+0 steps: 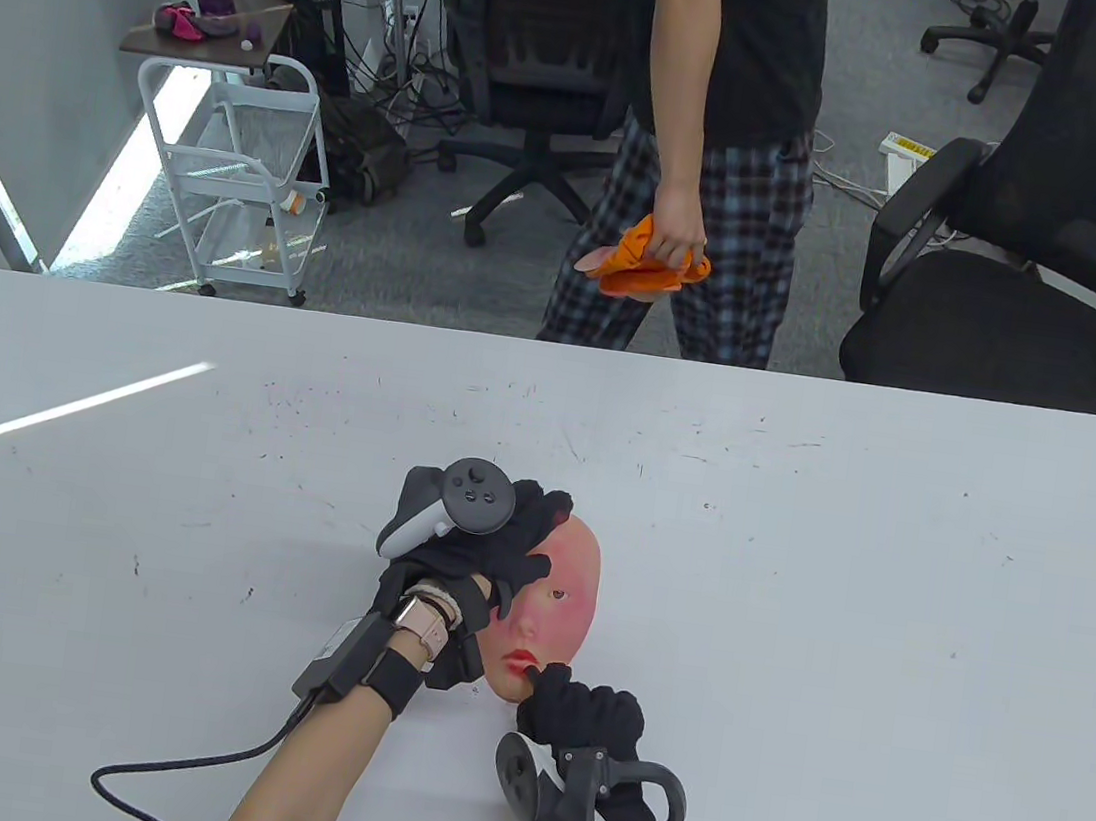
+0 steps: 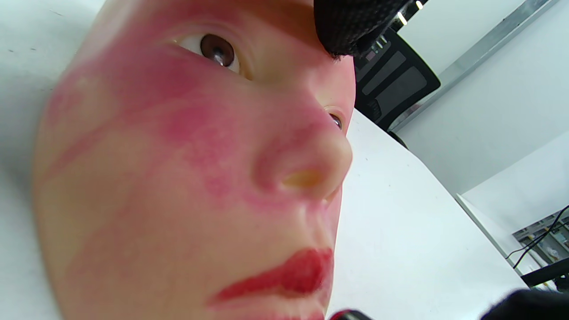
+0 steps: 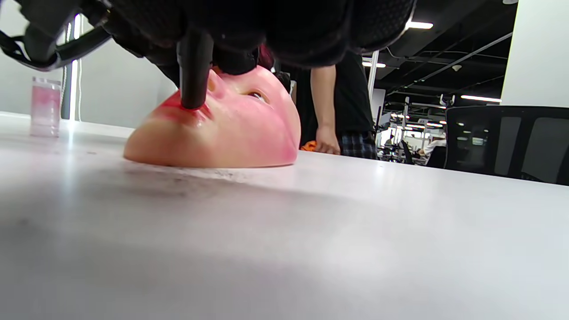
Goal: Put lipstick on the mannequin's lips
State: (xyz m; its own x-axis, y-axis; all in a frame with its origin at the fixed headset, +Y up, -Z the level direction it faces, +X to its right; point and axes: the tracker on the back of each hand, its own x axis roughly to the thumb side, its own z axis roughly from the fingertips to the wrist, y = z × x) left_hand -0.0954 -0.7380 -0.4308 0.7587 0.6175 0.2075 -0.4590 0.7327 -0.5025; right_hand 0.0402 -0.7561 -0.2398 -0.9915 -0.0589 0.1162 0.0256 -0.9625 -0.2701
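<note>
A mannequin face (image 1: 559,602) with pink-stained cheeks lies face up on the white table (image 1: 790,563), chin toward me. Its lips (image 1: 523,657) are red; they also show in the left wrist view (image 2: 289,278). My left hand (image 1: 489,549) rests on the face's left side and forehead and holds it down. My right hand (image 1: 583,718) grips a black lipstick tube (image 3: 194,71). The tube's tip presses on the lips (image 3: 182,110) in the right wrist view. The mannequin face fills the left wrist view (image 2: 178,178).
A clear cup with pink content (image 3: 44,106) stands on the table off to one side in the right wrist view. A person (image 1: 713,150) holding an orange cloth (image 1: 643,262) stands beyond the far table edge. Office chairs (image 1: 1027,292) stand behind.
</note>
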